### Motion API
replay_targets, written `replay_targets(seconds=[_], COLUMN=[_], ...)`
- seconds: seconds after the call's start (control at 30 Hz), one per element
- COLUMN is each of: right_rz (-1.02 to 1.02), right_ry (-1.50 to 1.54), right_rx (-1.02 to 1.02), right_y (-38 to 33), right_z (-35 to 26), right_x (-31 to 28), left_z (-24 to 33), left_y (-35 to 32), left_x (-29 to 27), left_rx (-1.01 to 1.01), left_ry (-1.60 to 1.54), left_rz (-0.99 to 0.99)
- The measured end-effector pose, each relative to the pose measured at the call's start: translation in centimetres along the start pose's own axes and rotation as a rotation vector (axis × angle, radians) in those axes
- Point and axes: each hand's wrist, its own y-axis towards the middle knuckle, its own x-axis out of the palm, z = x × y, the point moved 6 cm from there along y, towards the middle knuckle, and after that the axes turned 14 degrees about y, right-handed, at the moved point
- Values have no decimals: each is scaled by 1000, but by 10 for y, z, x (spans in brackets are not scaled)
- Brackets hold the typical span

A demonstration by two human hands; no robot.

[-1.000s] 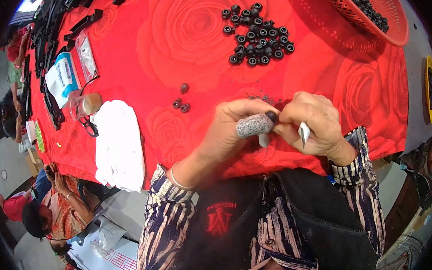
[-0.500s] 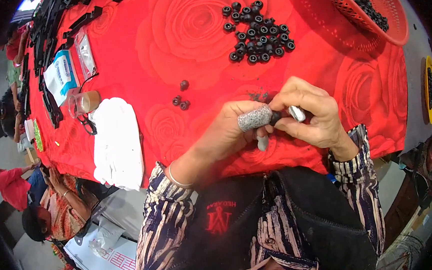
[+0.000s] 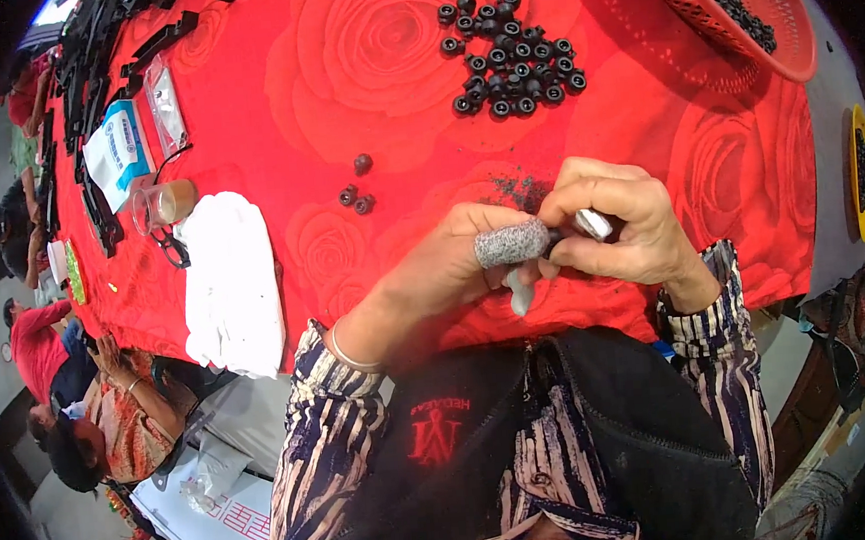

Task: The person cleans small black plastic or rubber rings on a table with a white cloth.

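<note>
My left hand [image 3: 452,259] is closed on a small black part [image 3: 554,240], only a sliver of which shows between my hands. A speckled grey finger sleeve [image 3: 511,243] covers its thumb, and a paler grey covering [image 3: 521,294] shows on a fingertip below. Close against it, my right hand [image 3: 630,218] pinches a silver metal tool [image 3: 593,224] whose working end is hidden. Black crumbs [image 3: 522,191] lie on the red cloth just beyond my hands. Farther back sits a group of small round black parts [image 3: 522,73] with hollow ends. A few similar parts [image 3: 363,205] lie to the left.
A red plastic basket [image 3: 788,49] of black pieces stands far right, and a yellow tray [image 3: 864,220] lies beyond the table edge. Leftward are a white cloth [image 3: 233,284], a cup of brown liquid [image 3: 175,201], glasses [image 3: 172,250] and long black parts [image 3: 90,103]. Other people sit at left.
More black crumbs show on the cloth beyond my hands. My hands keep nearly the same place and grip; the view has shifted slightly. A person in red at left has moved.
</note>
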Motion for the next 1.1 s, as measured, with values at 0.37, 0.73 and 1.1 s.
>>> replay_targets(seconds=[0.37,0.73,1.1], right_rz=[12,30,65], right_ry=[-273,-260,-320], right_rx=[-161,-169,-288], right_y=[-1,0,-4], right_z=[-6,-13,-17], right_x=[2,5,7], left_z=[1,10,4], left_y=[3,-2,2], left_x=[-6,-3,-6], left_rx=[28,121,51], left_ry=[-49,101,4], left_rz=[44,134,80])
